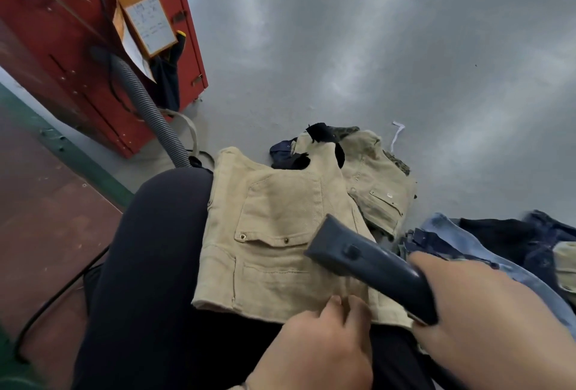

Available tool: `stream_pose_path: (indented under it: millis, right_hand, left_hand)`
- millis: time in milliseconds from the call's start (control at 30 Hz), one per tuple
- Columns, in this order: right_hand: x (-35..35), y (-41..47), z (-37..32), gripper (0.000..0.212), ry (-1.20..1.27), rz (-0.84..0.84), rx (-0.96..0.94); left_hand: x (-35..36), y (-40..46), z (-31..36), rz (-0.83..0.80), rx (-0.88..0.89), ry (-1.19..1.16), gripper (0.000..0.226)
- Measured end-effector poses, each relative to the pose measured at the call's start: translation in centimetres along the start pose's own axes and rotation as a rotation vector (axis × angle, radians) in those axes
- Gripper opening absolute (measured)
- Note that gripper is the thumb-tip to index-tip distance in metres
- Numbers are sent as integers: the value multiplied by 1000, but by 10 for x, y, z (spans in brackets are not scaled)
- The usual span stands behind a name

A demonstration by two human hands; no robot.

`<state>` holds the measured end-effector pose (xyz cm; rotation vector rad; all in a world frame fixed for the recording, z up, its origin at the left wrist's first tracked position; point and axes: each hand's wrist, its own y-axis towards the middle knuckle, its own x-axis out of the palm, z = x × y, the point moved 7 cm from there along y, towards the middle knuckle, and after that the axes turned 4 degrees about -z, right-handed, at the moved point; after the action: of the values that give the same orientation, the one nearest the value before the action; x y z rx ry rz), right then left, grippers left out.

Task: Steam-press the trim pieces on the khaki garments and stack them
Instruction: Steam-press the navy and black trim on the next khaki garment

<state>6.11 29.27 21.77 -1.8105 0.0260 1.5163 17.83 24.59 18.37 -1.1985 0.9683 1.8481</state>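
A khaki garment (274, 234) with flap pockets and brass snaps lies spread over my lap. My right hand (486, 321) grips the dark blue steamer head (358, 258), whose nozzle end rests on the garment's right side. My left hand (318, 346) presses on the near hem of the fabric with its fingertips, just left of the steamer. A second khaki garment (374, 184) with black trim pieces (322, 134) lies on the floor beyond the first.
A grey ribbed steamer hose (146, 100) runs from the red cabinet (78, 47) toward my knee. Blue denim pieces (498, 246) lie piled on the floor at right. A black cable (53, 299) crosses the brown floor at left. A white strip (397, 134) lies on the grey floor.
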Motion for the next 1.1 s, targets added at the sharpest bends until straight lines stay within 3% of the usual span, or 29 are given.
stream_pose_path:
  millis: [167,300,367,467,600,667,800,900,1100]
  right_hand:
    - [-35,46,-16,14,-11,261,77]
    - [-57,89,6,19,178,267,189]
    - [-62,83,16,18,256,276,144]
    - [-53,46,21,21,263,211,49]
    - [-12,9,10,17,23,-26,32]
    - [-1,3,4,18,-45,-66,26]
    - [-16,19,-16,16,-83,33,13]
    - [-28,38,-32,16,-52,115,-28]
    - [-58,75,-13,19,221,267,59]
  left_hand:
    - [8,-4,-7,-176,55,91,36]
    - [-3,-1,-2,-158,181,105,12]
    - [-7,0,-4,-153,225,81,16]
    - [-6,1,-6,-135,222,39,16]
    - [-5,6,-4,-60,204,47,29]
    - [-5,7,-2,-62,220,60,32]
    - [2,8,-4,-160,229,37,36]
    - [4,8,-6,-245,248,2,24]
    - [-2,3,-14,-376,233,-76,47]
